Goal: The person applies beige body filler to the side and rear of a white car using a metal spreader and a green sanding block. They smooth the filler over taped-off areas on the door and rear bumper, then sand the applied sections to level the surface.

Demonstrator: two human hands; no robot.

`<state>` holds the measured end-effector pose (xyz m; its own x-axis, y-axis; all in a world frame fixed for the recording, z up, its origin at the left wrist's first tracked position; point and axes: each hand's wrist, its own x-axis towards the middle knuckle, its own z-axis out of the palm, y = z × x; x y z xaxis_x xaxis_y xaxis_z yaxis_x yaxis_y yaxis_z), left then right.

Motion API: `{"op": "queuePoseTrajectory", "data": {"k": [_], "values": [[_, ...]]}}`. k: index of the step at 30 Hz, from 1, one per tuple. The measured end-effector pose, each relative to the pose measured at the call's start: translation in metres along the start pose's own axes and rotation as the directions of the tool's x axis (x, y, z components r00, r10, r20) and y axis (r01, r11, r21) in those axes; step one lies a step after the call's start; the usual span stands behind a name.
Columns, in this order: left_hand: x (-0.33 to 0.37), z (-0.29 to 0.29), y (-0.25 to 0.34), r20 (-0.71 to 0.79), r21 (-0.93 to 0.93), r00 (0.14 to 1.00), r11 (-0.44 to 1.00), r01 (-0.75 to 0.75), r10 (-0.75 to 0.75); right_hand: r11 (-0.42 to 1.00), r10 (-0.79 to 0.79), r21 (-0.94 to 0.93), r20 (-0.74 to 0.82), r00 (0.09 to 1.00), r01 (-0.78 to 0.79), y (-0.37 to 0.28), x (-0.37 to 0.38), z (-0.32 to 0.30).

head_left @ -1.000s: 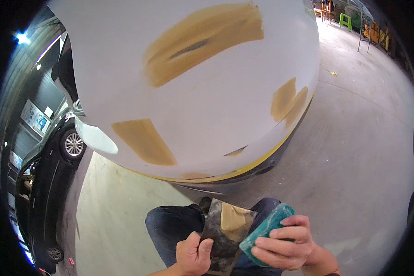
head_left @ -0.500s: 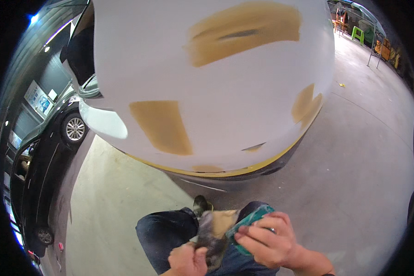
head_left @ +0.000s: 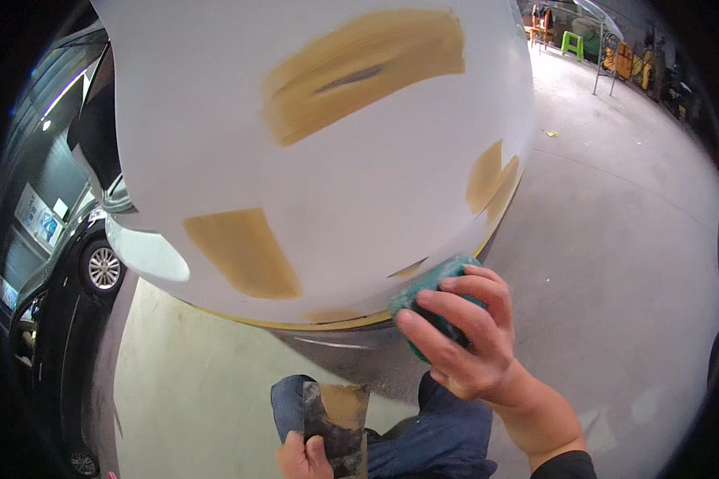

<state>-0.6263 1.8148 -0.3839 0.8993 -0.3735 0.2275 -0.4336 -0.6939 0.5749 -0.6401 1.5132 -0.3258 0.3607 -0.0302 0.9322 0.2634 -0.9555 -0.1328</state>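
Observation:
My right hand (head_left: 471,339) is raised in front of the panel's lower edge, its fingers curled over a teal-green, hand-sized block (head_left: 425,289). The block's far end overlaps the yellow-edged rim of the panel; whether it touches cannot be made out. Low over my legs, my left hand (head_left: 302,458) pinches a flat, dark grey rectangular piece (head_left: 337,435) with a tan area at its top. Before me curves a pale car body panel (head_left: 351,176). It bears a large tan patch (head_left: 295,108) with a dark streak, a squarish one (head_left: 248,254) at left and another (head_left: 485,177) at right.
A black car (head_left: 72,343) stands on the left. My knees in blue trousers (head_left: 447,427) are below the panel. Far right hold a green stool (head_left: 572,44), a metal stand (head_left: 598,68) and yellow-orange items (head_left: 625,60) on the concrete floor (head_left: 607,263).
My right hand has carried the green block up and forward, away from the dark flat piece to the panel's edge. My left hand is slightly lower and further left. The view has shifted.

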Motion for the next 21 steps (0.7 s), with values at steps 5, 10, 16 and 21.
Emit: {"op": "queuePoseTrajectory", "data": {"k": [5,10,16,21], "values": [[0.003,0.005,-0.02,0.025,0.062,1.0,0.998,-0.012,0.01,0.983,-0.098,-0.162,-0.062,0.993,0.086,-0.001,0.007,0.015],[0.018,0.014,-0.045,-0.027,0.085,0.978,0.975,-0.206,0.209,0.978,-0.046,-0.201,0.013,0.999,0.048,-0.007,0.011,0.015],[0.037,-0.006,-0.029,0.284,-0.087,0.957,0.993,0.082,-0.054,0.979,-0.009,-0.203,0.025,1.0,0.014,-0.011,-0.009,0.019],[0.03,0.002,-0.045,0.21,-0.016,0.977,0.999,-0.028,0.031,0.984,0.023,-0.178,-0.032,0.999,-0.028,-0.007,-0.009,0.006]]}}
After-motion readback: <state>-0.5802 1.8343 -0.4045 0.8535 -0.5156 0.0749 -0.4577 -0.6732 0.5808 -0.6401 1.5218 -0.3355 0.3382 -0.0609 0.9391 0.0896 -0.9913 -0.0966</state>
